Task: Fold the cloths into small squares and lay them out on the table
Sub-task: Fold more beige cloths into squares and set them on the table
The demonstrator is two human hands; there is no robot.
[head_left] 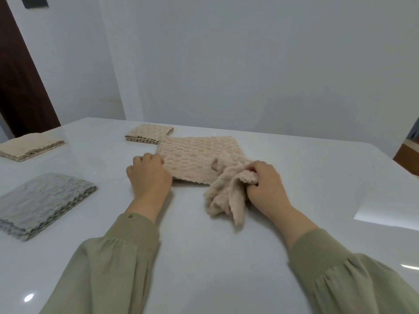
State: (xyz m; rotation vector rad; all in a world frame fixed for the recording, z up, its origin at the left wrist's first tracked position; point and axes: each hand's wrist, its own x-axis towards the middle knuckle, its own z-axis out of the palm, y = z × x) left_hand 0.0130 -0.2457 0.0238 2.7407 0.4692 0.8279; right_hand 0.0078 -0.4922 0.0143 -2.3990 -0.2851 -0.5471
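Bare table point(317, 177) is seen to the right of the right hand's point(264, 184) fingers point(254, 168), open all the way to the edge. On the near side, between the wrists, more free surface is found, narrowed only by the bunched tail of the beige cloth point(197, 155) gripped in those fingers. Beyond the left hand's point(148, 175) fingers point(156, 158) the way is blocked by the cloth's flat part, with a folded tan square point(148, 133) lying just behind it. To their left a bare gap is offered, then a folded grey cloth point(43, 200) is met, and a folded cream cloth point(29, 147) farther off.
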